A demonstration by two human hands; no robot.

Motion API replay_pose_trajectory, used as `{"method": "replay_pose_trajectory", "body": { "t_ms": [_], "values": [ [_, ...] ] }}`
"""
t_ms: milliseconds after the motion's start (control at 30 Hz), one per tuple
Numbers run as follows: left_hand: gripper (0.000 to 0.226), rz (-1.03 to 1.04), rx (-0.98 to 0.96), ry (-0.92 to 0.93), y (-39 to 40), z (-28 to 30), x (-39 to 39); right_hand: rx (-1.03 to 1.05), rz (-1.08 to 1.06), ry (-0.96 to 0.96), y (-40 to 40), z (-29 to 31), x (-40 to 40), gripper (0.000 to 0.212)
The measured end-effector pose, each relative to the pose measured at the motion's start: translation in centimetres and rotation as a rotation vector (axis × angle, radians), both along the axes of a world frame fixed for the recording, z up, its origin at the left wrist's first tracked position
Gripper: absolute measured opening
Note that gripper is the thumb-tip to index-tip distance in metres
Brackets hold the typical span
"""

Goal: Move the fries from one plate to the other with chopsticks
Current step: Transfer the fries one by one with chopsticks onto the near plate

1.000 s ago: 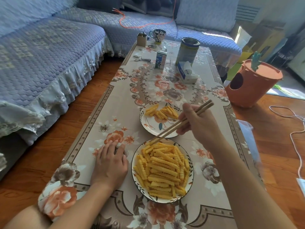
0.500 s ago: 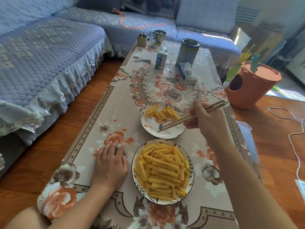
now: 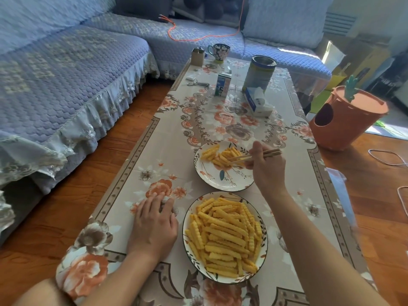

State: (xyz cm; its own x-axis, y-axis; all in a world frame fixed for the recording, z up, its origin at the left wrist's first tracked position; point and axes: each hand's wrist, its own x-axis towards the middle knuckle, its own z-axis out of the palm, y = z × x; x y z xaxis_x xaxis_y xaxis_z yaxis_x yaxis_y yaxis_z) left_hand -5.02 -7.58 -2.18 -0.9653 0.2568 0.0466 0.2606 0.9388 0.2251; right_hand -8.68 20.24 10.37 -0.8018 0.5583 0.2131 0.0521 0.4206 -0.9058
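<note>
Two floral plates stand on the table. The near plate (image 3: 187,219) is heaped with crinkle-cut fries (image 3: 225,237). The far plate (image 3: 220,182) carries a small pile of fries (image 3: 217,153) at its back half. My right hand (image 3: 266,168) grips a pair of wooden chopsticks (image 3: 254,155) over the far plate, their tips down among that small pile. Whether a fry sits between the tips I cannot tell. My left hand (image 3: 154,221) lies flat on the tablecloth, just left of the near plate.
At the table's far end stand a tin can (image 3: 259,74), a tissue pack (image 3: 257,101), a milk carton (image 3: 223,85), a mug (image 3: 218,53) and a small box (image 3: 197,56). An orange bin (image 3: 346,118) stands on the floor at right; a blue sofa (image 3: 55,85) runs along the left.
My right hand carried the chopsticks from the near plate's far rim away to the far plate, and their tips now rest in its pile. My left hand stayed put.
</note>
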Motion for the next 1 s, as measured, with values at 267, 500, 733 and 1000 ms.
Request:
{"method": "replay_pose_trajectory", "body": {
  "t_ms": [267,500,733,1000],
  "values": [
    [0.052,-0.002,0.0,0.007,0.0,0.0,0.0,-0.201,-0.094,0.076,1.5,2.4,3.5,0.047],
    [0.052,0.002,0.006,0.013,0.0,0.2,0.0,-0.129,-0.057,-0.035,2.1,1.3,4.6,0.041],
    [0.052,0.005,0.015,0.018,0.1,0.4,0.0,-0.262,-0.111,-0.02,2.7,0.5,4.8,0.045],
    [0.051,-0.001,0.043,0.023,0.0,0.3,0.1,-0.201,-0.067,-0.044,2.3,-0.2,4.4,0.038]
  ]
}}
